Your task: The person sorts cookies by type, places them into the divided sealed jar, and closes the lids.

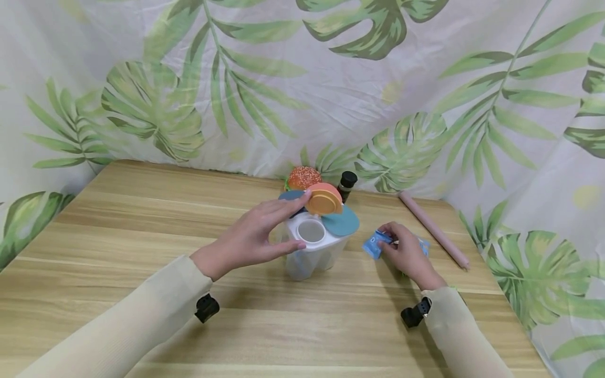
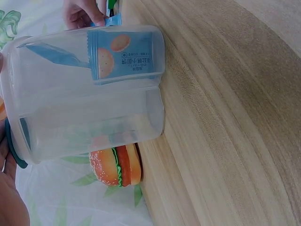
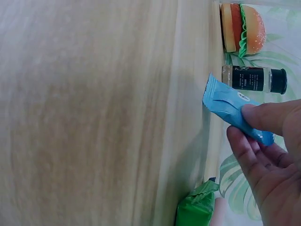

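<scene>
A clear food storage container [image 1: 302, 265] with a white top stands upright, its orange flap lid [image 1: 324, 201] raised over a round opening. My left hand [image 1: 255, 231] spans the top, thumb at the near rim and index fingertip at the raised flap. Through the clear wall, a blue biscuit packet [image 2: 124, 54] shows in the left wrist view. Right of the container, my right hand [image 1: 402, 249] pinches another blue snack packet [image 3: 233, 106] between thumb and fingers, above the table. A green packet [image 3: 196, 207] lies near that hand, mostly hidden from the head view.
Behind the container sit a toy hamburger [image 1: 304, 178] and a black-capped bottle [image 1: 347, 184]. A long pink rod [image 1: 432, 228] lies at the right. More blue wrapper [image 1: 424, 245] shows past my right hand. A leaf-patterned cloth [image 1: 264, 105] hangs behind the wooden table [image 1: 142, 226].
</scene>
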{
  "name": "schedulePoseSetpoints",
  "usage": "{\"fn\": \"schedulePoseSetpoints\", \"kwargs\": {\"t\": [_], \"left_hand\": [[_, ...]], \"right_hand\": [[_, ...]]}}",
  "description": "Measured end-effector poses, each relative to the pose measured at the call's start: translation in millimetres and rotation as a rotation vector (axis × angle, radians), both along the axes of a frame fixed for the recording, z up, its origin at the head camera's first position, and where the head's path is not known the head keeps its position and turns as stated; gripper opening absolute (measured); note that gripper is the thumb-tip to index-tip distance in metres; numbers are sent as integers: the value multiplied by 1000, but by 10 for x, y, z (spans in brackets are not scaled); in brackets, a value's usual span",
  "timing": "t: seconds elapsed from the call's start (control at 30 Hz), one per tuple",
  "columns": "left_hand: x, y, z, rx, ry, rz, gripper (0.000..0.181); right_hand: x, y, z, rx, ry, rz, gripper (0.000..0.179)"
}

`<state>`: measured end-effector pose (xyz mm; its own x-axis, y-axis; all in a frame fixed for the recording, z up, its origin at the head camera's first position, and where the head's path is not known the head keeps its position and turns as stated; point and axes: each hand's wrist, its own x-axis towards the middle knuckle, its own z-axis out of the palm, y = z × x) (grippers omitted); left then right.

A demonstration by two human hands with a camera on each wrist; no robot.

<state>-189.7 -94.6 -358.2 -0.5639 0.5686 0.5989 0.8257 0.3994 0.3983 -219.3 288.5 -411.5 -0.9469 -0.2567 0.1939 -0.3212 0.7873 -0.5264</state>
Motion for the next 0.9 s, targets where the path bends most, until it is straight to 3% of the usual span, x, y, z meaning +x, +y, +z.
{"fn": "schedulePoseSetpoints", "kwargs": {"t": [0.2,0.33,0.5,0.9], "left_hand": [[7,-6,-1,-1,-5,4,92],[6,-2,2,2,-3,3,92],[7,1,4,5,10,-3,91],[3,-8,2,3,8,-1,91]], "right_hand": [[33,-5,65,-53,61,1,21],[61,-28,168,-90,167,17,21],[117,-74,363,-151,325,57,20],[373,-388,832,-254,539,133,29]]}}
